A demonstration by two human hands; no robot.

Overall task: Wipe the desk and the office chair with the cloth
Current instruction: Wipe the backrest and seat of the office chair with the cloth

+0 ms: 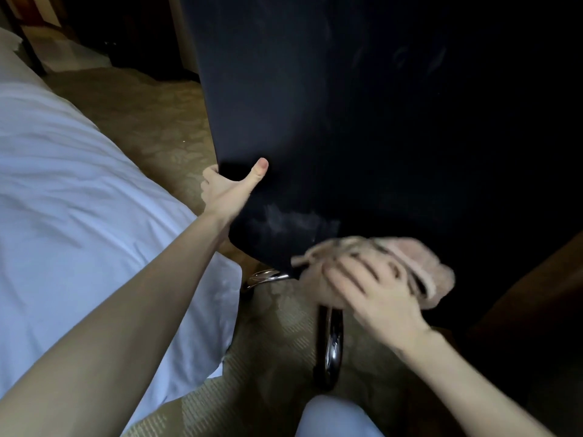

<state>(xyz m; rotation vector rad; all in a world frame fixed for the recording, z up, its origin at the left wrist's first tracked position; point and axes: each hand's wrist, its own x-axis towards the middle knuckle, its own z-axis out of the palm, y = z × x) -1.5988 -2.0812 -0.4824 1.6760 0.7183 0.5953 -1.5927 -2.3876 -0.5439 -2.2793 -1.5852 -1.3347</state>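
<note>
Beside a white-sheeted bed [79, 184], the left hand [225, 190] clamps the black matte office chair [347, 121] by its edge. The right hand [375, 294], fingers spread, presses the fluffy pink cloth [437, 279] low on its back. Pale smears show there; desk unseen.

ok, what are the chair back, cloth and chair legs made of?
chair back: smooth dark panel, likely leather or vinyl; pale wipe smears show on it.
cloth: pinkish fuzzy fabric, maybe microfibre; blurred.
chair legs: polished metal, mirror-like highlights.
</note>
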